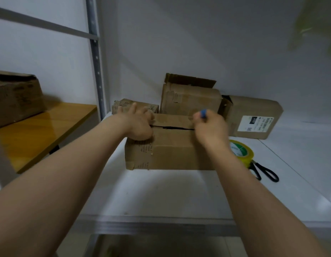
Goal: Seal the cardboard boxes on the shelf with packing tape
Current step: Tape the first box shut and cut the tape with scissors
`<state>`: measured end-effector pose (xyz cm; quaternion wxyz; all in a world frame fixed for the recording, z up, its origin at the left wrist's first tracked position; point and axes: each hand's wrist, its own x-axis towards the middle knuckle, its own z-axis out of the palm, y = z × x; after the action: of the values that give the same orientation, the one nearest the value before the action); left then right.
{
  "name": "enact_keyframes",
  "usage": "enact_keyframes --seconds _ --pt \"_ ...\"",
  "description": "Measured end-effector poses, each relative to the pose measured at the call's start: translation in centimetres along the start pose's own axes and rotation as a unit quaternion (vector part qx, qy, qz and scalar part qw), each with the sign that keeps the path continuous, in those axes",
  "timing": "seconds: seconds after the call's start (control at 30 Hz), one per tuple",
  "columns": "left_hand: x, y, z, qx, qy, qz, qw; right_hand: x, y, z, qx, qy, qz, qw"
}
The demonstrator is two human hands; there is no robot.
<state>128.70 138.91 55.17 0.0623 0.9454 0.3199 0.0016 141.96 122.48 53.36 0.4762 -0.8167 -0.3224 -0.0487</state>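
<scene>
While the front cardboard box (170,145) sits near the middle of the white shelf (161,191), its top flaps lie closed with a dark slit showing between them. The left hand (137,123) presses flat on the left end of the top, fingers spread and pointing away. The right hand (211,128) rests at the right end of the slit, fingers curled round a small blue object (203,114) too blurred to identify. Just behind stand a low box (124,104), a tall box (188,101) with one flap raised, and a labelled box (253,115). A yellow tape roll (242,151) lies right of the front box, touching black-handled scissors (265,171). Left of the metal upright (95,58), another box (16,95) sits on a wooden table (40,130).
</scene>
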Motion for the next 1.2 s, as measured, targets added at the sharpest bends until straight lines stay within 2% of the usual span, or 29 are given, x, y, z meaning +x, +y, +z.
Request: enact_keyframes --seconds 0.07,0.17,0.2,0.27,0.3,0.33,0.37,0.4,0.5,0.6,0.67,0.77,0.83,0.9,1.03,1.2 --pt "-0.3 0.3 -0.5 0.026 -0.043 0.022 0.999 0.9 1.9 -2.1 -0.027 0.025 0.050 0.998" --pt "-1.0 -0.1 -0.5 -0.029 -0.109 0.033 0.993 2.0 4.5 -5.0 -0.155 -0.043 0.114 0.980" --pt "-1.2 -0.3 -0.3 -0.049 -0.116 0.034 0.991 2.2 5.2 -5.8 -0.231 -0.099 0.124 0.960" --pt "-1.4 -0.4 -0.1 -0.080 -0.113 0.044 0.989 1.8 5.8 -6.9 -0.380 -0.243 0.109 0.886" --pt "-1.5 -0.4 -0.1 -0.093 -0.110 0.045 0.989 1.6 5.9 -7.2 -0.427 -0.290 0.100 0.850" --pt "-1.5 -0.5 0.0 -0.102 -0.110 0.043 0.988 1.4 6.1 -7.2 -0.459 -0.313 0.095 0.826" --pt "-1.5 -0.5 0.0 -0.111 -0.109 0.041 0.987 1.4 6.6 -7.1 -0.474 -0.314 0.088 0.818" --pt "-1.4 -0.5 0.1 -0.120 -0.109 0.039 0.986 1.4 6.8 -7.2 -0.476 -0.304 0.093 0.820" --pt "-1.3 -0.3 0.3 -0.144 -0.104 0.043 0.983 2.5 7.9 -7.3 -0.421 -0.261 0.111 0.861" --pt "-1.0 -0.3 0.6 -0.146 -0.096 0.040 0.984 3.7 7.4 -8.6 -0.316 -0.138 0.160 0.925" --pt "-0.9 -0.1 0.7 -0.158 -0.093 0.043 0.982 4.1 5.9 -9.6 -0.261 -0.071 0.128 0.954" --pt "-0.6 0.9 0.9 -0.176 -0.088 0.065 0.978 3.4 2.0 -9.6 -0.132 -0.056 0.002 0.990" --pt "-0.2 1.8 1.2 -0.171 -0.082 0.070 0.979 2.9 -0.2 -8.3 -0.090 -0.079 -0.060 0.991" --pt "0.4 2.3 1.4 -0.172 -0.070 0.078 0.980 2.9 -1.2 -5.9 -0.043 -0.112 -0.084 0.989" --pt "1.9 2.5 2.0 -0.191 -0.041 0.090 0.977 3.3 -1.2 -1.2 0.032 -0.136 -0.080 0.987" --pt "3.7 3.0 2.2 -0.225 -0.039 0.105 0.968 4.6 0.7 1.1 0.059 -0.154 -0.064 0.984"
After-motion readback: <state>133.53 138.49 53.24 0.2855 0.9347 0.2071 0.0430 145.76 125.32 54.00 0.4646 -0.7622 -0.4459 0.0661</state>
